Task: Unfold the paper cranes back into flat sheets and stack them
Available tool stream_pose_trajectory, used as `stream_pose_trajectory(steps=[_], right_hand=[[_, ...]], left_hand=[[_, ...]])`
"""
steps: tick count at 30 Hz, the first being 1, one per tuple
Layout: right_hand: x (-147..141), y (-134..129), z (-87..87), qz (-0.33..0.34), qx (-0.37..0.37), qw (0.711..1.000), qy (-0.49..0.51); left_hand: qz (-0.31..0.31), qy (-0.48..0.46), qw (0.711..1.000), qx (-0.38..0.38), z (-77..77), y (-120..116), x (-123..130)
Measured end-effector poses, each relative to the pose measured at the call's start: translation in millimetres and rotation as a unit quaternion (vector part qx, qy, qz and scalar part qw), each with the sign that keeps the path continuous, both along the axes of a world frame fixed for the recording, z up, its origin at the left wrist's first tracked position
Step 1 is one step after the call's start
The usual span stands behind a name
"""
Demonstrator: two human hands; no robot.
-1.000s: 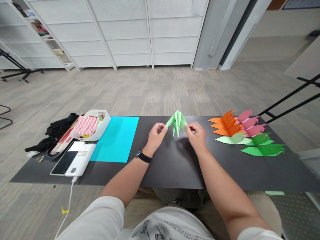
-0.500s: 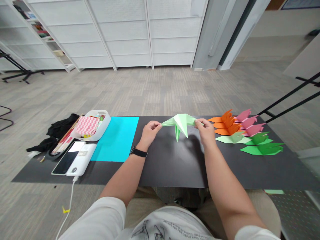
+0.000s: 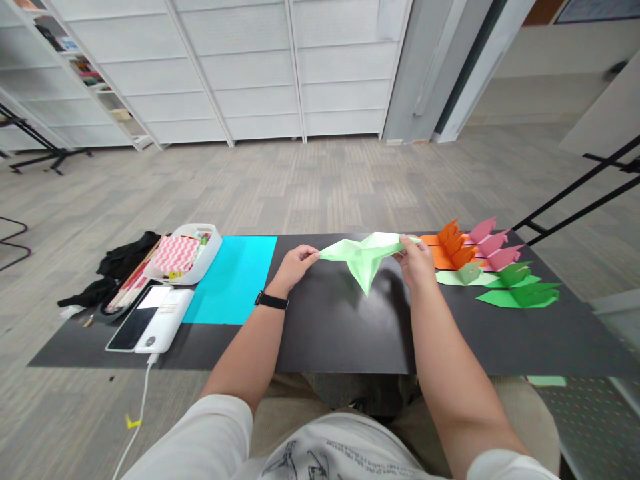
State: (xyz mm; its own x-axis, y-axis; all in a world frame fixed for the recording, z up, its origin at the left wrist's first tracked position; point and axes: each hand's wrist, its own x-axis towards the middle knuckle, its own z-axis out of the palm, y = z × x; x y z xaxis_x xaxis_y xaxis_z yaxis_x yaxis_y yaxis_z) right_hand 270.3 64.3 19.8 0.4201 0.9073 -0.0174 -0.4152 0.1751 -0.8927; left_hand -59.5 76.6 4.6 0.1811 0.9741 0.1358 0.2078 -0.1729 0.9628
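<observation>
A light green folded paper figure (image 3: 367, 259) is stretched between my two hands above the black table mat (image 3: 345, 333). My left hand (image 3: 299, 264) pinches its pointed left end, and my right hand (image 3: 415, 260) grips the right end between thumb and fingers. Its middle spreads wide, with one point hanging down toward me. To the right lie folded paper figures in rows: orange ones (image 3: 450, 250), pink ones (image 3: 495, 248), a light green one (image 3: 467, 274) and green ones (image 3: 523, 293).
Cyan paper (image 3: 235, 280) lies left of my hands. Further left are a white basket (image 3: 215, 250) with a pink zigzag-patterned item, a phone (image 3: 133, 328), a white power bank (image 3: 165, 320) with a cable, a dark tray of sticks and black cloth (image 3: 125, 259).
The held figure has opened wider and tilted, its broad middle now facing up with the point lower. The narrow part hanging beneath it no longer shows. My right hand has turned slightly.
</observation>
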Motion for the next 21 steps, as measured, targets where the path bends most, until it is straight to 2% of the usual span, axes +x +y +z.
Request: stream_pose_trajectory(steps=[3, 7, 9, 14, 21], right_hand=[[-7, -1, 0.2, 0.01, -0.015, 1.0, 0.018], [-20, -6, 1.8, 0.031, -0.033, 0.999, 0.016], [-27, -9, 2.8, 0.05, -0.038, 0.998, 0.004], [-37, -15, 4.6, 0.09, -0.036, 0.995, -0.026], [-33, -16, 7.2, 0.122, -0.019, 0.991, -0.045]], left_hand=[[0.009, -0.009, 0.999, 0.029, 1.4, -5, 5], [0.033, 0.082, 0.981, 0.171, 8.3, -20, 18], [0.036, 0.119, 0.972, 0.201, 11.2, -27, 26], [0.069, 0.133, 0.972, 0.178, 11.3, -30, 35], [0.129, 0.061, 0.987, 0.078, 9.0, -19, 24]])
